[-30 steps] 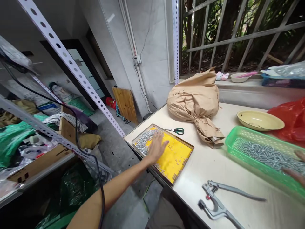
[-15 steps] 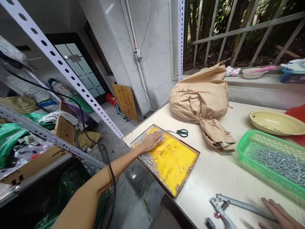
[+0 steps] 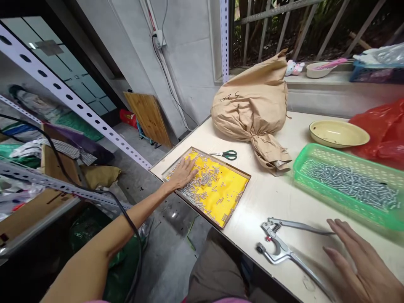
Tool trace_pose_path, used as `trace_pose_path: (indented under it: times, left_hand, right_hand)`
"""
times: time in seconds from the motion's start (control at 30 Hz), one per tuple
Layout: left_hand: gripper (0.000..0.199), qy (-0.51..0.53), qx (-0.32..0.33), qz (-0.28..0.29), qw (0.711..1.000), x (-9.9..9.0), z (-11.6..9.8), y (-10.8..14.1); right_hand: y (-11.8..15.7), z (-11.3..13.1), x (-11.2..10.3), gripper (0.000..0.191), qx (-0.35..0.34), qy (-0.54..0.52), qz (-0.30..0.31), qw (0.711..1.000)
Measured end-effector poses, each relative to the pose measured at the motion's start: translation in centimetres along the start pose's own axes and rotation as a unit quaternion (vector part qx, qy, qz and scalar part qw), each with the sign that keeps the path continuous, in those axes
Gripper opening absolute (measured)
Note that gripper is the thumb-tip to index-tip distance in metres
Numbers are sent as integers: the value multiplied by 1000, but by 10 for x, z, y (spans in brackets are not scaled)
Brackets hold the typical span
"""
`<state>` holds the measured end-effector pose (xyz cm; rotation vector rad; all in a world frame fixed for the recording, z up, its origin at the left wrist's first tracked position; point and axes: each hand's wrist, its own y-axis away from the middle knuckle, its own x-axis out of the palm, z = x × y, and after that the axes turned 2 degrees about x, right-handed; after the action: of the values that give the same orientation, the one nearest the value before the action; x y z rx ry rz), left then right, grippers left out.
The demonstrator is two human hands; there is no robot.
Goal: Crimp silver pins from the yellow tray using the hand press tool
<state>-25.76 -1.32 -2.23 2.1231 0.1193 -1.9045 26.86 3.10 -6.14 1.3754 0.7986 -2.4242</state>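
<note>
My left hand [image 3: 183, 173] lies with fingers spread on small silver metal pins [image 3: 202, 179] that look like screws or rivets. They are scattered over the yellow sheet lining a shallow brown tray [image 3: 239, 203] at the table's left edge. At the lower right, my right hand [image 3: 362, 263] hovers over or rests on the tabletop, fingers stretched out and holding nothing. Its fingertips are by one handle of the metal hand-press pliers [image 3: 279, 240]; whether they touch cannot be made out. Behind that hand stands a green plastic basket [image 3: 339, 195] holding many similar metal pieces [image 3: 350, 181].
Scissors with green handles [image 3: 229, 155] lie behind the tray. Further back are a tied brown paper sack [image 3: 249, 105], a cream oval dish [image 3: 339, 132] and a red plastic bag [image 3: 383, 130]. A perforated metal post [image 3: 75, 101] slants across the left.
My left hand has drawn back toward the tray's near-left side, and pins now spread across more of the yellow sheet. My right hand has come further into view as the view shifted.
</note>
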Motion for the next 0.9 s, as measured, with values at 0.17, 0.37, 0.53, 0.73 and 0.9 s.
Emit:
trace_pose_path:
  times: [0.17,0.37,0.53,0.73,0.9]
  left_hand:
    - [73,-11,73,23,997,7,-33,11]
    - [71,5,162,9,987,15,-73,22]
    - [63,41,131,-49,989,13,-83,27]
    - [47,38,126,-127,983,7,-77,39]
    - [37,55,119,-142,981,12,-65,32]
  right_hand:
    - [-11,38,-11,58,-41,-4,8,999]
    - [-62,117,-8,35,-174,-48,27,983]
    - [-113,174,32,24,-255,53,246,934]
    - [-154,214,46,17,-223,161,389,879]
    - [-161,217,54,18,-172,175,388,888]
